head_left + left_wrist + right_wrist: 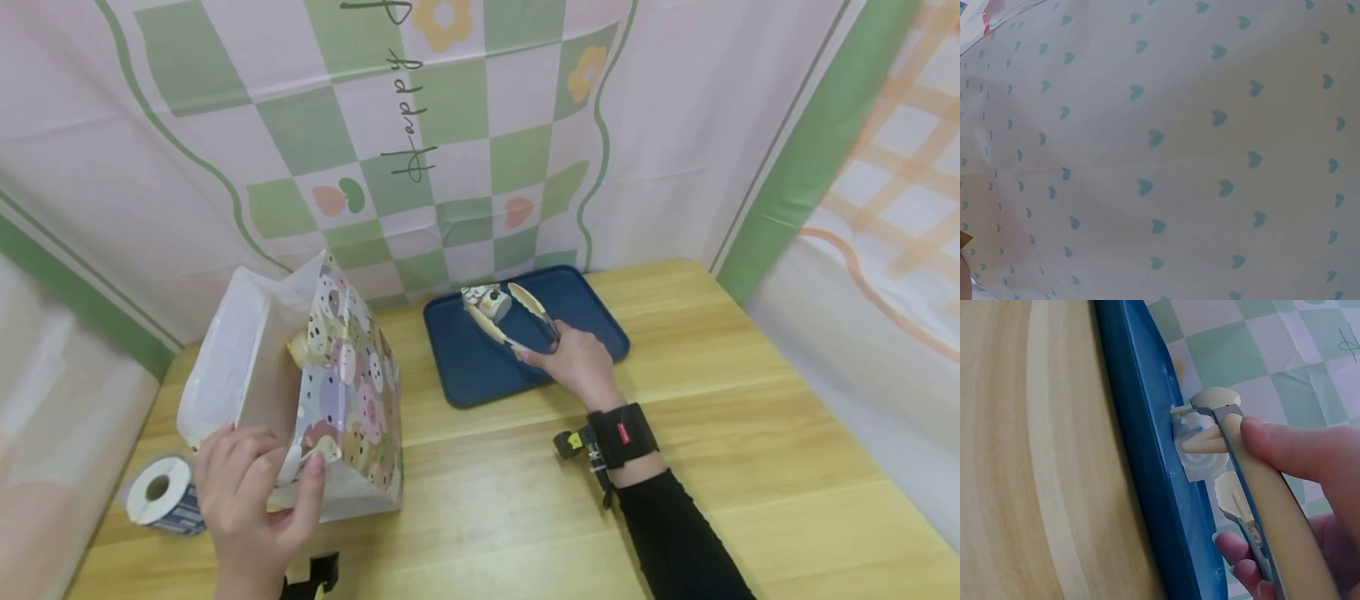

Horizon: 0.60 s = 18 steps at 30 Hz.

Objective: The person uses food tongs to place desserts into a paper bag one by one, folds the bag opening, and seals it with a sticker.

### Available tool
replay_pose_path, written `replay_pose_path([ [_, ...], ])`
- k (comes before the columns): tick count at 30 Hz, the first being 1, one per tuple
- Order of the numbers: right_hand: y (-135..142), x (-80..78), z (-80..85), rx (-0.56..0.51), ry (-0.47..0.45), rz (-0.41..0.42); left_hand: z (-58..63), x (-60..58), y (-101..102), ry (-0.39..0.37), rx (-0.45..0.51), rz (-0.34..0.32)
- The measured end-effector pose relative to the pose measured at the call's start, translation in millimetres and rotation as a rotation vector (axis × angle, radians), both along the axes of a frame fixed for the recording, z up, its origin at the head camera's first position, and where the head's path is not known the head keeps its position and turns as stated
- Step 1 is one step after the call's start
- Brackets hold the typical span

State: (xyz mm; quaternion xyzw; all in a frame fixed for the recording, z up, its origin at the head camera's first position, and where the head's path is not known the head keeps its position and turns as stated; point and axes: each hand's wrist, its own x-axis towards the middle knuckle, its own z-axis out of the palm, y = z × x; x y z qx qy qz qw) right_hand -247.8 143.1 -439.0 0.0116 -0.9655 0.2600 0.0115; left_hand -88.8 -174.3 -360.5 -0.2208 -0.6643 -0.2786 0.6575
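My left hand (251, 492) grips the near rim of an upright paper bag (363, 400) printed with cartoon animals. The bag's mouth is open, and a golden-brown, bread-like piece (297, 348) shows inside. Pale bag paper (1182, 162) with teal hearts fills the left wrist view. Over a blue tray (472, 377), my right hand (583, 364) holds tongs (487, 323) with cream scalloped tips. Their tips are spread, one beside a small whitish item in a clear printed wrapper (495, 306). In the right wrist view the wrapped item (1200, 464) shows a swirl; whether the tongs touch it I cannot tell.
A roll of white labels (163, 493) stands on the wooden table (480, 525), left of the bag. Behind the tray hangs a green-and-white checkered cloth (450, 108), and the tray's back edge lies close to it.
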Motion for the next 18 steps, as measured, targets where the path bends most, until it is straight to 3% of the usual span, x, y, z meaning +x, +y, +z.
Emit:
replay_pose_path([
  [18,-1.5,0.5,-3.8,0.010,0.052,0.022,0.7,-0.3,0.0,0.006,0.001,-0.008],
])
